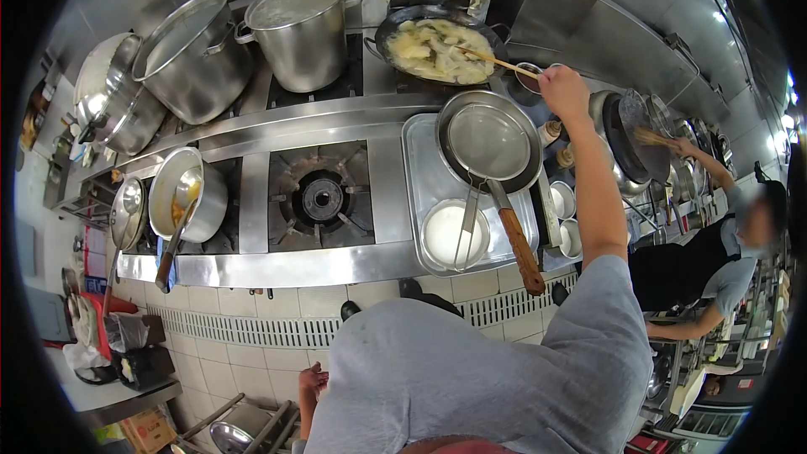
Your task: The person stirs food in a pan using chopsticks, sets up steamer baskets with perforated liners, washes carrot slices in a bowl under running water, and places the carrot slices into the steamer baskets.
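Observation:
My right hand (565,94) is closed around long wooden cooking chopsticks (500,60), reaching out over the back of the stove. Their tips are among pale yellow battered pieces (441,49) that crowd a dark two-handled wok (380,38) of oil. My left hand (313,380) hangs low by my side, above the floor, its fingers loosely apart with nothing seen in them. Nearer to me than the wok, a wooden-handled pan (538,164) lies on a metal tray (416,235). On the pan rests a wire strainer (489,143), and beside it is a bowl of white contents (454,234).
Large stockpots (298,42) line the back left. A smaller pot (210,206) with a ladle stands at front left, beside a bare gas burner (321,193). At the right, a co-worker (698,261) holds a bamboo brush (651,136) at another wok. A floor drain grate (252,329) runs below.

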The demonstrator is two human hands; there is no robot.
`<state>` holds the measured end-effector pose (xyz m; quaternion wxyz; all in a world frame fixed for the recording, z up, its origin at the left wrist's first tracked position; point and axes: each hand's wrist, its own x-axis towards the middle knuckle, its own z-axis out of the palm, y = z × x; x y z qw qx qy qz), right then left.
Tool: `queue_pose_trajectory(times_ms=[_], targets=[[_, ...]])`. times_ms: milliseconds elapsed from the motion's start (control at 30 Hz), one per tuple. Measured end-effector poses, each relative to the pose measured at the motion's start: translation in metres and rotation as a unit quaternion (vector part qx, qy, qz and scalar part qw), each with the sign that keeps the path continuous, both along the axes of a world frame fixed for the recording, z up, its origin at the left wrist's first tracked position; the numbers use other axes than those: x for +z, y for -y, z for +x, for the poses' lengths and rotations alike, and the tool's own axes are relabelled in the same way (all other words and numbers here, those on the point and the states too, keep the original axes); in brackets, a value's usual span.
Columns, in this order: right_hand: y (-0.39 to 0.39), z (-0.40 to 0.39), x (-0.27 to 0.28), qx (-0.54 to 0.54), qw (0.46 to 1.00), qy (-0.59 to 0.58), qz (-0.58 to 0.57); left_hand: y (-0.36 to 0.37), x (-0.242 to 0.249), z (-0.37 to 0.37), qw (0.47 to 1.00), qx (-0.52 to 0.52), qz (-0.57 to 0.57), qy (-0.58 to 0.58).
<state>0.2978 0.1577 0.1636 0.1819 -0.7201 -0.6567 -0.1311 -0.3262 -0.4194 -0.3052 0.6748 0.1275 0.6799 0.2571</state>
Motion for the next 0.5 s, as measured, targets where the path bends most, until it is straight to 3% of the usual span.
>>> queue_pose_trajectory(times_ms=[200,500], targets=[[-0.01,-0.05,-0.009,0.064,0.998,-0.005,-0.023,-0.014,0.028,0.01,0.989,-0.104,0.022,-0.104],[-0.005,-0.069,-0.005,0.081,0.995,0.06,-0.019,-0.01,0.024,0.002,0.992,-0.091,0.016,-0.089]])
